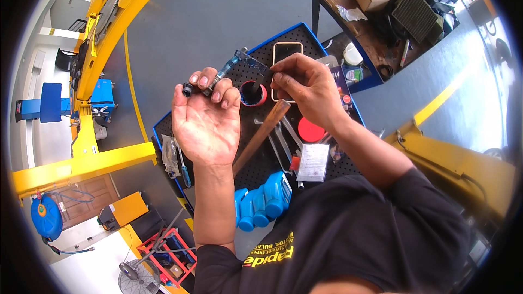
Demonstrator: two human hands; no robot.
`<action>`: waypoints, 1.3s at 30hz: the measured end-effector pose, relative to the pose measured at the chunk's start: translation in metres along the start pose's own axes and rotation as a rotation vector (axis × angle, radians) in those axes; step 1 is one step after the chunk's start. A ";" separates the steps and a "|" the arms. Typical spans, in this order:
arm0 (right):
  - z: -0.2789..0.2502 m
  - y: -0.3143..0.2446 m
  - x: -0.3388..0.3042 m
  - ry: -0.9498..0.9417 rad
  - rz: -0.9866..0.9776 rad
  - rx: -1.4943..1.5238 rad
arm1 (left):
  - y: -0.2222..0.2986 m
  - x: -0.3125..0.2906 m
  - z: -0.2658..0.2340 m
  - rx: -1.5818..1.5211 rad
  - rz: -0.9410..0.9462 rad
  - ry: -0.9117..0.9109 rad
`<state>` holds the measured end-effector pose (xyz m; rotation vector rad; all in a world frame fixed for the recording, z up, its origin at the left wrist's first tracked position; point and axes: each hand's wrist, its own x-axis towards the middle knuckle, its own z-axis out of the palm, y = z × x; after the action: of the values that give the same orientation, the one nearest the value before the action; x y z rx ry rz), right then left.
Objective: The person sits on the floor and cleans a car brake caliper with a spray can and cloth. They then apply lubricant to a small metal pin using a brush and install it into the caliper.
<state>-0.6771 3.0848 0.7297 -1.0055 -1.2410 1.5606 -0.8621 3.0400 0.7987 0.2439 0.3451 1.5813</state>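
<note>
My left hand is turned palm up, fingers curled round a metal pin smeared with bluish grease. A small black rubber boot sits at the tips of its thumb and a finger. From above right, my right hand pinches a thin dark applicator, whose greasy end is close to the pin's far end; I cannot tell whether they touch. Just below stands an open tub of dark grease with a red rim. A phone in a pale case lies behind my right hand.
Beneath my hands is a black perforated cart top with blue edges. On it are a wooden handle, wrenches, a red lid, a paper packet and blue bottles. A cluttered bench and yellow lift arms stand around.
</note>
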 end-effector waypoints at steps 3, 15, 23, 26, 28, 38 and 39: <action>0.006 -0.003 -0.001 -0.026 0.021 0.059 | -0.003 0.002 0.000 -0.031 -0.005 -0.001; -0.004 -0.002 0.001 0.003 -0.023 -0.003 | -0.006 0.000 0.001 0.060 0.017 -0.001; -0.009 -0.003 -0.002 -0.055 0.069 0.122 | -0.009 -0.003 0.003 0.239 0.081 -0.030; -0.010 -0.006 -0.001 -0.089 0.111 0.141 | -0.007 -0.004 -0.002 0.362 0.104 -0.070; -0.008 -0.006 -0.003 -0.168 0.119 0.169 | -0.005 -0.003 -0.007 0.468 0.118 -0.111; -0.015 -0.013 -0.002 -0.261 0.212 0.092 | 0.011 -0.010 -0.019 1.091 0.181 -0.269; -0.013 -0.017 -0.003 -0.308 0.230 0.114 | 0.012 -0.011 -0.019 1.212 0.193 -0.278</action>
<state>-0.6615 3.0871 0.7441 -0.8812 -1.2569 2.0011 -0.8801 3.0275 0.7862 1.4376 1.0534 1.3138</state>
